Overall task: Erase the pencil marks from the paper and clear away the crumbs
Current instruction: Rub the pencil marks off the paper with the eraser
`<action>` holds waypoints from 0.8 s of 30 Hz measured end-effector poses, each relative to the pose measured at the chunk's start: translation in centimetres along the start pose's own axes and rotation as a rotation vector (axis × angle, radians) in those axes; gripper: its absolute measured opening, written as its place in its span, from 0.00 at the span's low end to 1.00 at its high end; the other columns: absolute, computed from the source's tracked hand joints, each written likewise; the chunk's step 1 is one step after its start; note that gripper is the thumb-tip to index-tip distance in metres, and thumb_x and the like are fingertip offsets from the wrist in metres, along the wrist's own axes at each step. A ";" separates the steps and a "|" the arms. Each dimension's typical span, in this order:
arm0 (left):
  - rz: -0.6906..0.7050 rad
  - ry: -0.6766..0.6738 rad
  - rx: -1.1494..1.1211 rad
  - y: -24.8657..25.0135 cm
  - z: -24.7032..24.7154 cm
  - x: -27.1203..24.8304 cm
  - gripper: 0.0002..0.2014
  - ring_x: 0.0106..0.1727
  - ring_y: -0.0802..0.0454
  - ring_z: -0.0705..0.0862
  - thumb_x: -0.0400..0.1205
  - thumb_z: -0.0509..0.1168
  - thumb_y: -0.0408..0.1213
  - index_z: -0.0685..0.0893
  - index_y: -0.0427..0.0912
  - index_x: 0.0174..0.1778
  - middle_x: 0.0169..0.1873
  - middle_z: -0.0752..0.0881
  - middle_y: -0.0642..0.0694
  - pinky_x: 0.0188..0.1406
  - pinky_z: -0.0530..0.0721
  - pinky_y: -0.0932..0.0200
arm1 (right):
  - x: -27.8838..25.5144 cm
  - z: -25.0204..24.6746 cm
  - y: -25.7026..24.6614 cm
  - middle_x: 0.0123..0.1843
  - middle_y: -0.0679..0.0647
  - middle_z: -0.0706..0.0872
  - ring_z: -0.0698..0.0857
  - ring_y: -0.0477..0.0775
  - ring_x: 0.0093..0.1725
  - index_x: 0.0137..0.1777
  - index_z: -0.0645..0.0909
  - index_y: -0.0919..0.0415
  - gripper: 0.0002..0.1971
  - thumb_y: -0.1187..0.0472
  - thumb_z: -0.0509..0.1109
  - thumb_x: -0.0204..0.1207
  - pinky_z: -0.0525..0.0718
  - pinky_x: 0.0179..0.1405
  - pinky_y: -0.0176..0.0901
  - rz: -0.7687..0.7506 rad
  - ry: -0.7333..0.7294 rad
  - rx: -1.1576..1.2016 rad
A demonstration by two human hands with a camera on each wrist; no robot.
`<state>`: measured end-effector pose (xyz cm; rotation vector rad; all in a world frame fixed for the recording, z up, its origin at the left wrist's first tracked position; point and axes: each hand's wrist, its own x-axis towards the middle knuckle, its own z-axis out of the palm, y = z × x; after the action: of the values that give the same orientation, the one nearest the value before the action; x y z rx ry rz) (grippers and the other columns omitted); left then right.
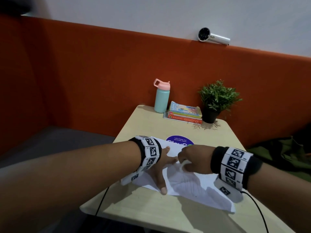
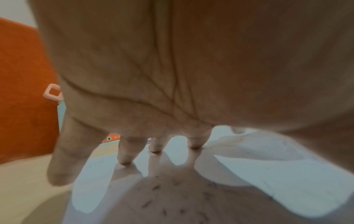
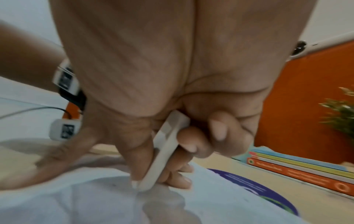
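A: What is the biggest thing in view?

B: The orange partition (image 1: 117,73) behind everything, with a white handheld fan (image 1: 212,37) lying on its top edge. In front of it stands a light wooden table (image 1: 151,214).

A: And on the table?

B: At the far edge, a teal bottle with a pink lid (image 1: 161,96), a stack of books (image 1: 185,113) just beside it, and a potted plant (image 1: 217,101) to the right of the books. A round purple sticker (image 1: 180,140) lies nearer, partly under the paper.

A: Where is the paper?

B: The white paper (image 1: 198,192) lies flat on the near half of the table, under both hands, with faint pencil marks (image 1: 190,184) on it. The left wrist view shows small dark crumbs (image 2: 151,201) scattered on the sheet.

A: What are the hands doing?

B: The left hand (image 1: 159,169) lies spread on the paper, fingers straight, fingertips (image 2: 125,160) pressing on it. The right hand (image 1: 193,158) is curled round a white eraser (image 3: 164,151), pinched between thumb and fingers, its lower end touching the paper just beside the left hand.
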<state>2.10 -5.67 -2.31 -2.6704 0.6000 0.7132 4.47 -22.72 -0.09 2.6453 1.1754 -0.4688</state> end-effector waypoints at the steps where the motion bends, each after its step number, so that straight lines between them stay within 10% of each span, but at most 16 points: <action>1: -0.006 -0.005 0.002 0.0 -0.2 0.1 0.62 0.88 0.29 0.49 0.69 0.73 0.74 0.37 0.66 0.88 0.89 0.34 0.38 0.82 0.53 0.25 | 0.2 0.1 0.4 0.55 0.50 0.85 0.81 0.51 0.50 0.62 0.82 0.54 0.13 0.54 0.65 0.81 0.81 0.52 0.45 0.014 -0.005 -0.010; 24: -0.015 0.040 -0.037 1.1 0.8 1.6 0.64 0.88 0.30 0.37 0.66 0.67 0.81 0.29 0.67 0.85 0.88 0.29 0.45 0.80 0.49 0.20 | -1.1 1.9 -1.5 0.63 0.53 0.86 0.82 0.55 0.62 0.66 0.80 0.54 0.18 0.49 0.56 0.85 0.78 0.64 0.49 -0.038 -0.185 0.027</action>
<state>2.52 -6.82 -4.00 -2.7265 0.5816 0.6744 2.31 -23.08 -1.60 2.5407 1.1713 -0.7242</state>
